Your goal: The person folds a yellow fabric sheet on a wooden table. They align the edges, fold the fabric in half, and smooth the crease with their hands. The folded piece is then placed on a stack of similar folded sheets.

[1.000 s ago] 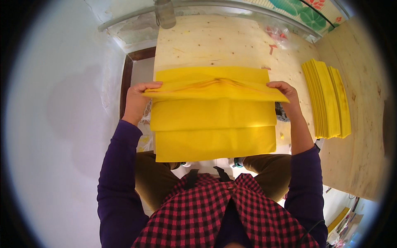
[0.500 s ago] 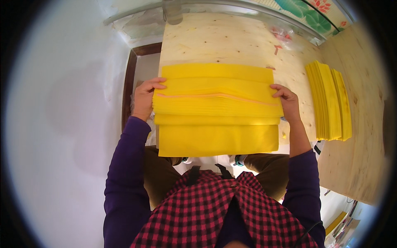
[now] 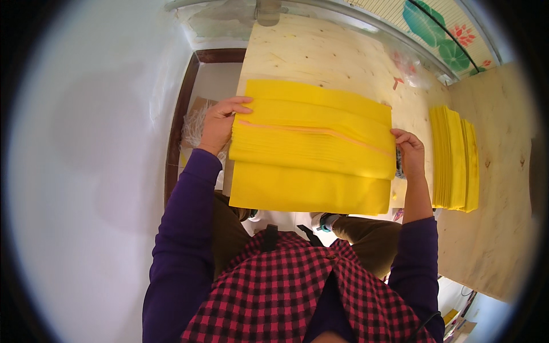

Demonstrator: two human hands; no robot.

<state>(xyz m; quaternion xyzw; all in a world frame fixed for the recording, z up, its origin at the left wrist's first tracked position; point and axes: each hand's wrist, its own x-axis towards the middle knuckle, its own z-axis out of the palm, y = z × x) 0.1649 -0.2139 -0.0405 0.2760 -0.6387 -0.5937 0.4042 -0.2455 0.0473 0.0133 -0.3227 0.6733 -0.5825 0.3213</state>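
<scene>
A wide stack of yellow fabric sheets lies across the wooden table and hangs over its near edge. Its layers are stepped, with a thin orange line running across the middle. My left hand grips the stack's left edge, fingertips on top near the upper corner. At the right edge my right hand pinches the layers between thumb and fingers. The undersides of the held layers are hidden.
Folded yellow bundles stand at the right on the wooden table. A clear plastic bag lies toward the back. White shredded scraps sit beyond my left hand, by the pale wall. A metal rail crosses the back.
The whole view has shifted and tilted a little. The narrow folded band low on the stack no longer shows separately, and more of the lower sheet lies flat. Both hands keep the side edges.
</scene>
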